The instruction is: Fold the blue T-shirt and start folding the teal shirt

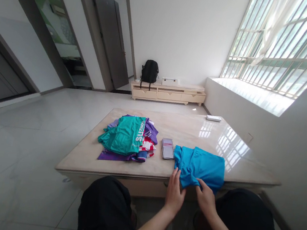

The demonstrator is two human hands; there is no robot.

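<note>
A blue garment (pixel 202 166) lies folded at the near edge of the marble table (pixel 191 130). My left hand (pixel 174 193) rests at its left near corner, fingers against the cloth. My right hand (pixel 206 198) pinches the garment's near edge from below. Left of it sits a pile of clothes (pixel 129 140) topped by a green shirt with white lettering, over purple and red-white pieces. A small blurred flat item (pixel 167 148) lies between the pile and the blue garment.
A white remote-like object (pixel 213 118) lies at the table's far right corner. A low cream cabinet (pixel 168 93) with a black backpack (pixel 149 71) stands against the far wall. Barred window at right, dark doors at left. My knees are below the table edge.
</note>
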